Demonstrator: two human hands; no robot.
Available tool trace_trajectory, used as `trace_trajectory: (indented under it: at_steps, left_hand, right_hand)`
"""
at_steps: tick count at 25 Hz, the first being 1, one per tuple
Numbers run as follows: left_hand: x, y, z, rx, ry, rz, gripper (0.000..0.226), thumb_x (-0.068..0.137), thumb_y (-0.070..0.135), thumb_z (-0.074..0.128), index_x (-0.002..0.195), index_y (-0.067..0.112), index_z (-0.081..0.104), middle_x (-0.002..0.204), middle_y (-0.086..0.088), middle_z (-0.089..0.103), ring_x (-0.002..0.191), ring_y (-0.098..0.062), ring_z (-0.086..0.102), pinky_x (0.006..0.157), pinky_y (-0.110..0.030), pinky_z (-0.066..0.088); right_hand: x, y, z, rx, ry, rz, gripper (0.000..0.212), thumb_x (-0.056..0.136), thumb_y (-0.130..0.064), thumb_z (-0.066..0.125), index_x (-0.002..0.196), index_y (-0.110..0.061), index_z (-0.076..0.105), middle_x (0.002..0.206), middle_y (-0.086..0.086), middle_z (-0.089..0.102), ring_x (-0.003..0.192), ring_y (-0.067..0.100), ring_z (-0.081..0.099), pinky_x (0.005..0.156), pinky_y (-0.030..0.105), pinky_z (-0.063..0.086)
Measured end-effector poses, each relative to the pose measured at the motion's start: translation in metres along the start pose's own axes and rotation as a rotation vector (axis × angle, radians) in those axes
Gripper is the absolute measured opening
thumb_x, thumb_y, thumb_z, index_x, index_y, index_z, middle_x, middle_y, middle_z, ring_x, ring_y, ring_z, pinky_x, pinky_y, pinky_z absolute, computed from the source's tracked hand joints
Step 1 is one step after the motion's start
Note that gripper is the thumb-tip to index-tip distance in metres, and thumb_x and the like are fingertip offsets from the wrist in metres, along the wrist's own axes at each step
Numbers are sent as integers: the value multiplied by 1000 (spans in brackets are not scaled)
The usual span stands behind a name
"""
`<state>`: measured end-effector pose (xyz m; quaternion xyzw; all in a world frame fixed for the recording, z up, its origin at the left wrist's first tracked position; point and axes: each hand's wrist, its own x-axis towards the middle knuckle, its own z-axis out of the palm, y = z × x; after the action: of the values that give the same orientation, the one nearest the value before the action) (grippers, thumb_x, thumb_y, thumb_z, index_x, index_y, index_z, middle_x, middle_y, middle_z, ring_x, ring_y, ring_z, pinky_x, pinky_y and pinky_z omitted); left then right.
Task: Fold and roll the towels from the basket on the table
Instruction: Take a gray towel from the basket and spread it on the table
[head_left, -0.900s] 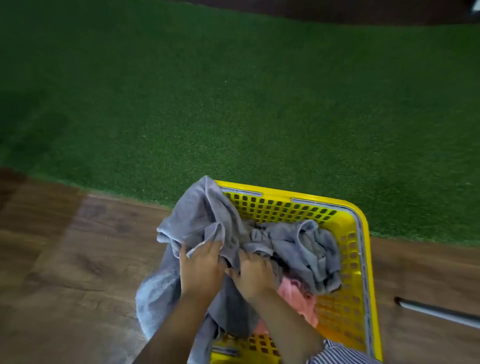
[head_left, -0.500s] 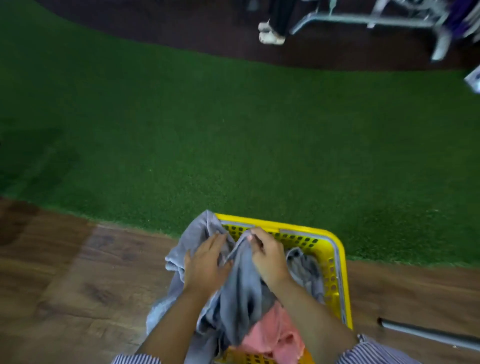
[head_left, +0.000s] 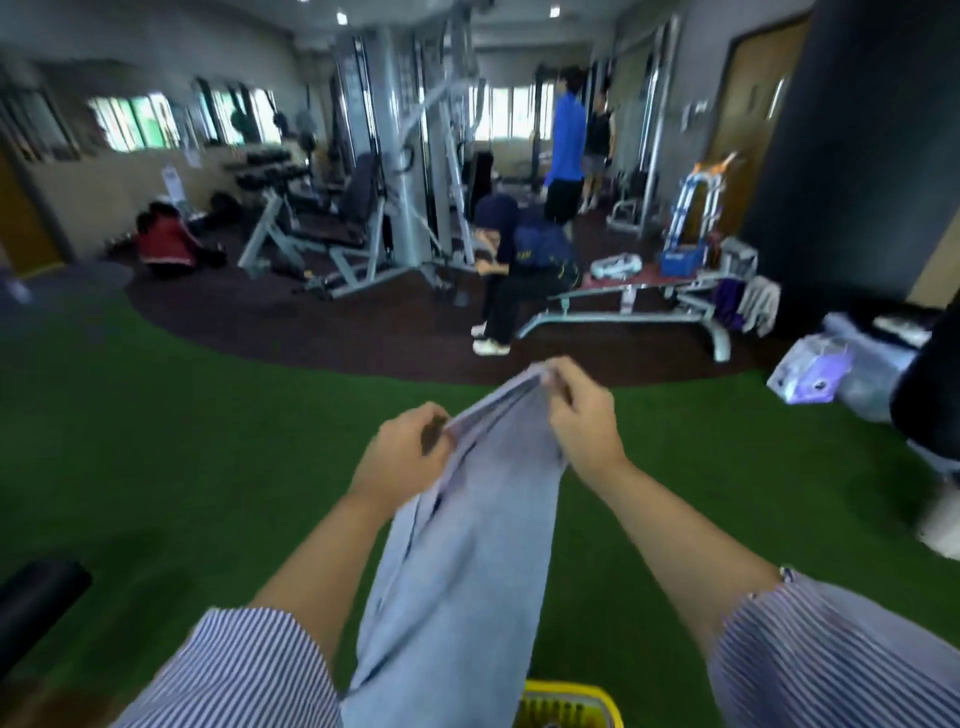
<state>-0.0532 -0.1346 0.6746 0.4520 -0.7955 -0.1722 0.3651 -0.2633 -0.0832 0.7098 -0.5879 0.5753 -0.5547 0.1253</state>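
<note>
A grey towel (head_left: 467, 545) hangs lifted in front of me, bunched lengthwise, its lower end dropping out of the frame beside the yellow basket (head_left: 571, 704). My left hand (head_left: 400, 457) pinches the towel's upper edge on the left. My right hand (head_left: 582, 410) pinches the top corner a little higher and to the right. Only the far rim of the basket shows at the bottom edge; its contents are hidden.
Green turf (head_left: 182, 441) stretches ahead. Beyond it stand gym machines (head_left: 395, 197), a bench (head_left: 623, 306) and several people, one crouching (head_left: 519, 270). A plastic bag (head_left: 810, 374) lies at the right. A dark roller (head_left: 36, 587) sits at the left edge.
Both hands have raised the grey towel out of the basket and up in front of me. The camera has tilted up from the basket to the gym room.
</note>
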Motion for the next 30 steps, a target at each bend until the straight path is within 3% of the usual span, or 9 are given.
trace_trajectory:
  at_steps: [5,8,13,16,18,21,23,26,30]
  left_hand:
    - [55,77,-109,252,75,74,25,81,19,58,105,19,63,94,-3,62,86,-28,59,76,-40,51]
    - [57,97,-139,299,138,-41,12,89,19,53,98,19,61,88,-3,65,77,-27,61,68,-36,51]
    - [42,160,-108,7,196,0,12,94,8,40,91,8,52,68,-6,50,59,-19,45,52,-32,33]
    - [41,210,-73,-74,99,148,11,94,8,43,87,6,51,67,-8,50,56,-15,42,53,-32,28]
    - [36,229,-52,50,-85,292,11,89,7,52,84,1,60,77,-18,62,63,-21,52,56,-27,28]
    - [27,230,-34,158,-220,364,17,84,17,62,85,2,69,81,-13,69,77,-22,61,60,-21,32]
    - [23,223,-31,89,-215,285,12,82,17,69,89,9,69,80,-5,66,72,-15,57,58,-17,35]
    - [8,193,-19,224,-298,195,16,78,11,67,94,11,69,83,-5,67,74,-15,56,64,-21,39]
    - [-10,162,1,65,-212,27,10,82,14,64,87,19,71,77,-3,68,73,-14,59,68,-27,45]
  right_hand:
    - [91,-157,-129,66,438,-183,15,95,-7,43,88,-15,54,71,-8,51,61,-8,44,63,8,36]
    - [95,-170,-205,-95,583,-141,15,96,-13,41,94,-13,56,74,-5,50,71,10,46,67,22,37]
    - [43,-96,-227,-642,452,80,28,86,-20,51,108,-4,59,109,23,56,100,41,53,85,41,43]
    - [10,-104,-173,-377,-102,-17,54,76,-30,70,125,-14,55,117,2,59,108,18,55,88,24,40]
    - [-6,-110,-142,-148,-311,120,51,79,-23,72,126,-14,54,98,-2,62,81,11,60,69,23,46]
    - [-19,-100,-133,-90,-314,169,5,84,-10,66,82,-7,64,51,2,59,39,12,56,41,23,47]
    - [-22,-93,-148,-120,-249,199,21,86,-1,60,66,-8,60,48,6,59,39,12,59,45,25,52]
    - [-24,-80,-179,-119,-68,186,17,82,7,54,70,1,63,51,10,58,38,9,57,48,25,52]
    - [-26,-60,-222,-54,246,216,27,77,-1,57,56,-17,60,39,-3,53,37,10,50,48,23,47]
